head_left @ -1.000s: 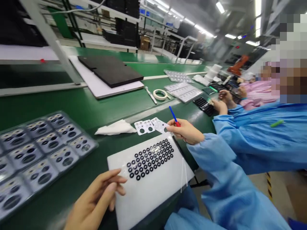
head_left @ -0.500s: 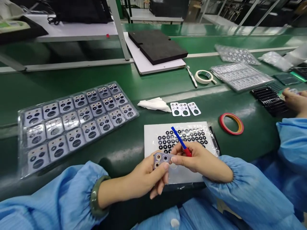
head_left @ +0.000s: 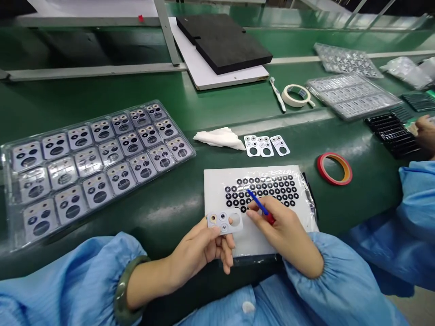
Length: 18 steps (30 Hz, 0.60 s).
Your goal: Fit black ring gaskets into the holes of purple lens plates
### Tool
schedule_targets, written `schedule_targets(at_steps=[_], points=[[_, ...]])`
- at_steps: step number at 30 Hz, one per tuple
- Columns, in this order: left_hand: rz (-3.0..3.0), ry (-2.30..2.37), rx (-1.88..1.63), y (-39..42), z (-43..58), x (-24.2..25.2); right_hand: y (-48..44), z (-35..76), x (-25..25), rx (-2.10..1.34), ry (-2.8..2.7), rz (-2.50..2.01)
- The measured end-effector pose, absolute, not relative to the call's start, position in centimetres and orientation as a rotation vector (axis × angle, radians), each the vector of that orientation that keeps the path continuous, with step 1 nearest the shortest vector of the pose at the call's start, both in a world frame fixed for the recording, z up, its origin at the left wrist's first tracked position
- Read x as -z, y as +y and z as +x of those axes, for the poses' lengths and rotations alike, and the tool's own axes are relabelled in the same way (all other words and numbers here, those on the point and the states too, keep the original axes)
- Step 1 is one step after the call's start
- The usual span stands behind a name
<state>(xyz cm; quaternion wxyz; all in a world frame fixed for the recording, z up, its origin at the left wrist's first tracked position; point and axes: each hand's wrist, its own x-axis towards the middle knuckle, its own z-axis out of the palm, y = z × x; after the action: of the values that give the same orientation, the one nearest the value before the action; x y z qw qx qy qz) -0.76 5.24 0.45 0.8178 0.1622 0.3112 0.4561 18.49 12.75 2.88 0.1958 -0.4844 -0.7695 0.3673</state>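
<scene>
White plate [head_left: 224, 222] is up in the left hand [head_left: 205, 251], just off the lower-left part of the white board [head_left: 215, 190]. Left grip pinches it at its lower-left end, thumb on the face, fingers behind; one fingertip shows by the big round hole. Suggest holding by the rim only, skin off the small round openings, plate level.

Right hand [head_left: 283, 228]: grip closed around a blue-and-red tool [head_left: 261, 206], blue end pointing up-left over the black rings [head_left: 260, 186]. Thumb and index are close together at the lower edge of the ring array; can't tell if a ring is between them.

Step in hand looks like fingertip work at the array. My take: one ring at a time, from the outer edge, light touch so neighbours don't shift. Watch the tool: while stowed in the fingers, its blue end could scrape the rings. Wrist slightly higher would help.

Around it on the worktop [head_left: 183, 194]: three loose plates [head_left: 252, 141] just beyond the board, white cloth [head_left: 219, 137] beside them, clear tray [head_left: 9, 217] of similar plates at left, red tape roll [head_left: 347, 175] at right.
</scene>
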Motion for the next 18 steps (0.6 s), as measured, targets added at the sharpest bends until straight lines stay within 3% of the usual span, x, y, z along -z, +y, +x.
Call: schedule_targets(at_steps=[9, 18], points=[[0.312, 0.636, -0.978, 5.1, -0.7, -0.4, 12.1, 17.5, -0.9, -0.691, -2.325, -1.307], [0.373, 0.620, -0.993, 4.9, -0.7, -0.3, 12.1, 17.5, -1.4, -0.721, -2.296, -1.292]])
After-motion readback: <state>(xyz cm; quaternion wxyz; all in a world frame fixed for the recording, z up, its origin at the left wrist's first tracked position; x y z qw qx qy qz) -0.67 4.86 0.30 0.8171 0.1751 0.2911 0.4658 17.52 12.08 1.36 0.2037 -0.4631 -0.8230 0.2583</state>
